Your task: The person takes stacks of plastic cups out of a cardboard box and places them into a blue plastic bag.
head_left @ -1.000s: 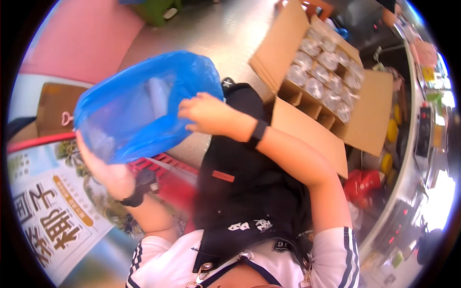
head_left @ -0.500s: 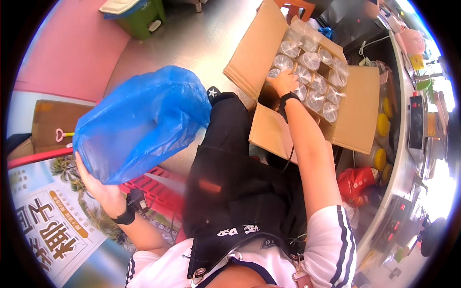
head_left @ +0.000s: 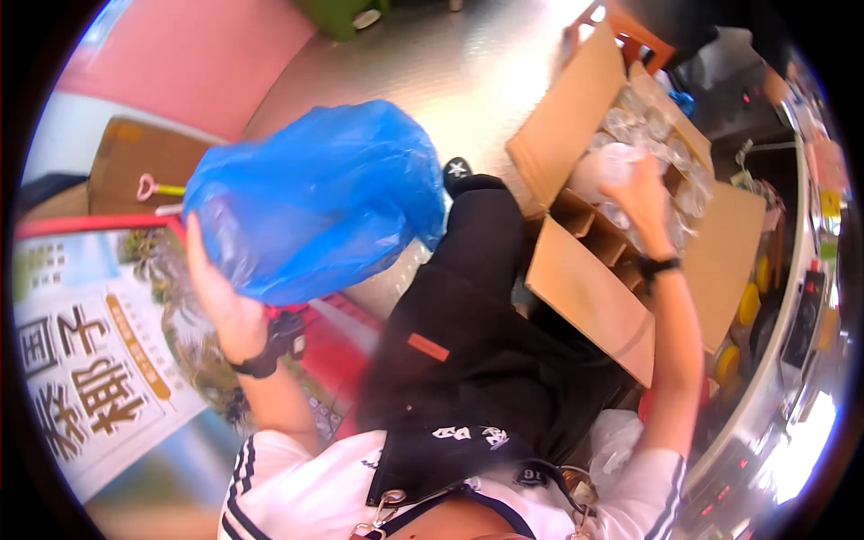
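A large blue plastic bag [head_left: 315, 202] bulges out at the left. My left hand [head_left: 227, 310] is closed on its lower left edge, with some fingers hidden behind the film. To the right, an open cardboard box [head_left: 589, 297] holds several clear cups [head_left: 688, 193] in a divided insert. My right hand [head_left: 643, 198] is over the box, its fingers curled round a clear cup [head_left: 605, 171] that is blurred and sits above the dividers. Bare cardboard compartments [head_left: 580, 220] show on the near side of the insert.
A printed poster board [head_left: 99, 360] lies at the lower left beside a red plastic crate [head_left: 337, 346]. Behind them leans a brown cardboard box [head_left: 144, 166]. A steel counter [head_left: 765, 378] runs along the right. An orange stool [head_left: 634, 36] and a green bin [head_left: 342, 18] stand farther off.
My right hand has drawn a clear cup up out of the box's dividers. The view has turned, so the box and bag sit farther right. My left hand still grips the bag.
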`<state>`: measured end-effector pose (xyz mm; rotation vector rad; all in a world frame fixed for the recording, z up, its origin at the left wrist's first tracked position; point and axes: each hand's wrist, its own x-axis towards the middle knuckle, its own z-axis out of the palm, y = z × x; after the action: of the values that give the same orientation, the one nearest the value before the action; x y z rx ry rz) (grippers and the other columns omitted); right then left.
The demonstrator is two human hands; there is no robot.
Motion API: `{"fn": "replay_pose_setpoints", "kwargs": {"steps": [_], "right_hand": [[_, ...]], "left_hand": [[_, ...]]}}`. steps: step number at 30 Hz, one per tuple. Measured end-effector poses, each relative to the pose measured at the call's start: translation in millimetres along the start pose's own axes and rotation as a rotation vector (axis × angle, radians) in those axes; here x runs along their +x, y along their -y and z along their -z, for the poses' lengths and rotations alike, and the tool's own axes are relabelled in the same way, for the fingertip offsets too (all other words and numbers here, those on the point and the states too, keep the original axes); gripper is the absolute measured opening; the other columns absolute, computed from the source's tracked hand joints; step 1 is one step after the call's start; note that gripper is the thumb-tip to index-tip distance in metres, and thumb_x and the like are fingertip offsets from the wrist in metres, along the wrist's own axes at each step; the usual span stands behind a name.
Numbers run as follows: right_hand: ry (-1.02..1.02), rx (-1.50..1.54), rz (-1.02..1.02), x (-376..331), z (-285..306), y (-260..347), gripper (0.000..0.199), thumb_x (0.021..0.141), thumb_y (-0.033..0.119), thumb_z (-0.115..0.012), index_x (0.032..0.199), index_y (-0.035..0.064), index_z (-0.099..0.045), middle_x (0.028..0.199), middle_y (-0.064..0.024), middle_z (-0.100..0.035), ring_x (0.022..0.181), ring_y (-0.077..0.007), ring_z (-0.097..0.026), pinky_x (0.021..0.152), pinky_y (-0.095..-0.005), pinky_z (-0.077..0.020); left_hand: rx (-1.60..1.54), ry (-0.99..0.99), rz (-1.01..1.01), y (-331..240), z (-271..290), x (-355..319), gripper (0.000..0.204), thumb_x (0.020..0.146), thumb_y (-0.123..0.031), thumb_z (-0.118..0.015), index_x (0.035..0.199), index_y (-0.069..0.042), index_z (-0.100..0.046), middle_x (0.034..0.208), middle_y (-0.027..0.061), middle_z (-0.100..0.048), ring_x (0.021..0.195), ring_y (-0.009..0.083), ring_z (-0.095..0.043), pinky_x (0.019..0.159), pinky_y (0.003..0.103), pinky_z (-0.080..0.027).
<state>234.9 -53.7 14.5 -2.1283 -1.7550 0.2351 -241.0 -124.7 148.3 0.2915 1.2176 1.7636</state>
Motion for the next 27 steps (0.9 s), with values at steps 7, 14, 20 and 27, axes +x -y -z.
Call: {"fn": "replay_pose_setpoints", "kwargs": {"steps": [7,14,20,27], "right_hand": [[-0.106,-0.027,0.305,-58.2,182.0,63.4,0.083,0.057,0.035,-0.076,0.126,0.0012,-0.043,0.124,-0.0208,-0.051,0.111,-0.0303,-0.053,0.095,-0.0384,-0.0404],[-0.141,0.151,0.453,-133.9,284.6,129.8,0.080,0.060,0.038,-0.073,0.124,-0.0027,-0.045,0.129,-0.0201,-0.046,0.116,-0.0305,-0.048,0.097,-0.0414,-0.0368],[-0.086,0.395,0.501,-96.3,211.5,165.7,0.074,0.062,0.031,-0.071,0.124,-0.0021,-0.046,0.125,-0.0177,-0.050,0.113,-0.0279,-0.050,0.095,-0.0383,-0.0391],[-0.018,0.654,0.662,-20.0,160.6,266.3,0.068,0.064,0.023,-0.069,0.123,-0.0015,-0.047,0.119,-0.0150,-0.053,0.108,-0.0248,-0.053,0.091,-0.0347,-0.0417]], "left_hand": [[-0.057,0.254,0.020,8.5,12.9,-6.1,0.036,0.094,-0.029,-0.048,0.115,-0.002,-0.055,0.110,0.0104,-0.061,0.097,0.0205,-0.059,0.088,0.035,-0.047],[-0.090,0.223,0.083,12.8,14.2,0.0,0.029,0.093,-0.026,-0.051,0.108,-0.002,-0.059,0.101,0.0072,-0.064,0.090,0.0155,-0.062,0.082,0.030,-0.049],[-0.078,0.117,0.068,13.4,20.0,-7.4,0.027,0.092,-0.025,-0.051,0.106,-0.003,-0.059,0.098,0.0053,-0.064,0.088,0.0144,-0.062,0.081,0.029,-0.049],[-0.026,0.221,0.133,21.8,36.1,-2.8,0.034,0.093,-0.027,-0.049,0.116,-0.002,-0.053,0.109,0.0083,-0.061,0.095,0.0168,-0.060,0.084,0.030,-0.048]]}}
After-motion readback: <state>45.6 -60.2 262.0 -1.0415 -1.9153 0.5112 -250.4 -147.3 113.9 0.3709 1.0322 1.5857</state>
